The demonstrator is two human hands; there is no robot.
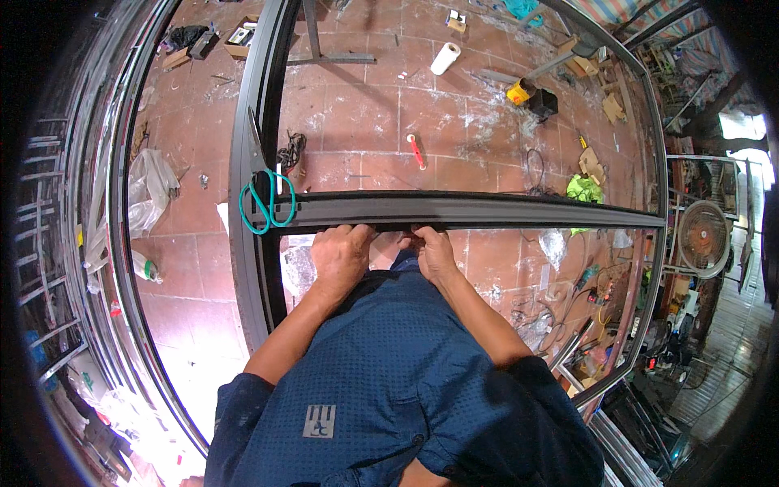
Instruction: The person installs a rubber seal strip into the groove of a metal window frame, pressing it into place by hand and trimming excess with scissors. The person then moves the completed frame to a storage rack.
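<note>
A dark grey metal crossbar (487,211) of a large window-like frame runs left to right in front of me. At its near edge, my left hand (342,253) is closed, fingers curled against the bar. Just to the right, my right hand (434,253) is closed too, thumb and fingers pinched together under the same edge. Whatever lies between the fingers of either hand is hidden. Scissors with teal handles (269,203) lie on the joint of the crossbar and the left upright (247,138), blades pointing away.
Below the frame, the tiled floor (349,122) carries a white roll (445,58), a red-handled tool (416,152), a yellow container (520,92) and a black cable coil (292,151). Metal profiles (105,243) stand along the left. A round fan (703,239) is at the right.
</note>
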